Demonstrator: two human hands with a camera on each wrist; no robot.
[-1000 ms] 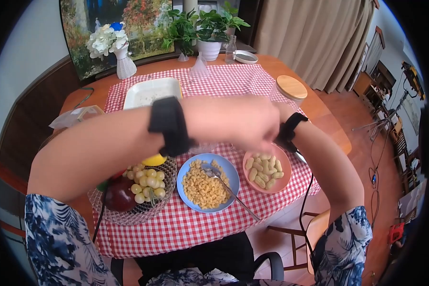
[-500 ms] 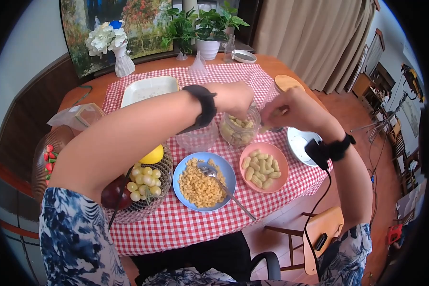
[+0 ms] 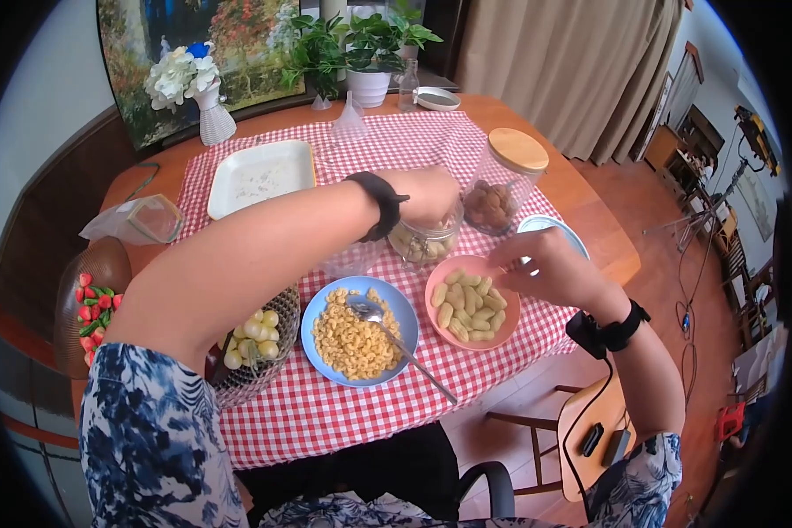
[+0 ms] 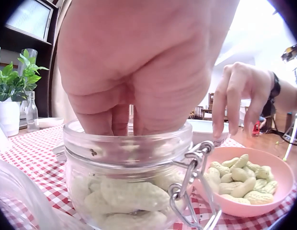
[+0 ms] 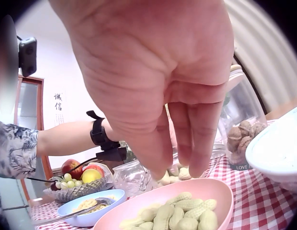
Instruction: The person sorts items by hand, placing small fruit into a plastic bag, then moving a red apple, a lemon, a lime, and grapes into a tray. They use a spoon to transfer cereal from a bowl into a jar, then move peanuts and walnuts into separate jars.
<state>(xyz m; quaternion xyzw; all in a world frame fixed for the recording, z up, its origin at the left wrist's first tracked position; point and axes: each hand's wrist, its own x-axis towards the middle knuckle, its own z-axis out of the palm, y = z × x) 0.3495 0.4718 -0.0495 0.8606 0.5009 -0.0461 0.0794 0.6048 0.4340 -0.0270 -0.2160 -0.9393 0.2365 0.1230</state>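
Note:
My left hand reaches down into an open clip-top glass jar of unshelled peanuts. In the left wrist view its fingers pass below the rim, and I cannot tell whether they hold a peanut. My right hand hovers at the right edge of a pink bowl. Its fingers hang down, slightly parted, with nothing visible between them. Peanuts lie in that bowl. The jar's metal clasp hangs on the side towards the bowl.
A blue plate of macaroni-like pieces with a spoon stands left of the pink bowl. Behind are a wooden-lidded jar with walnuts and a white tray. Grapes sit in a glass basket; a white dish stands right.
The overlapping arms have parted. My left hand has lowered into the jar's mouth. My right hand has moved from beside the jar towards me, to the pink bowl's edge.

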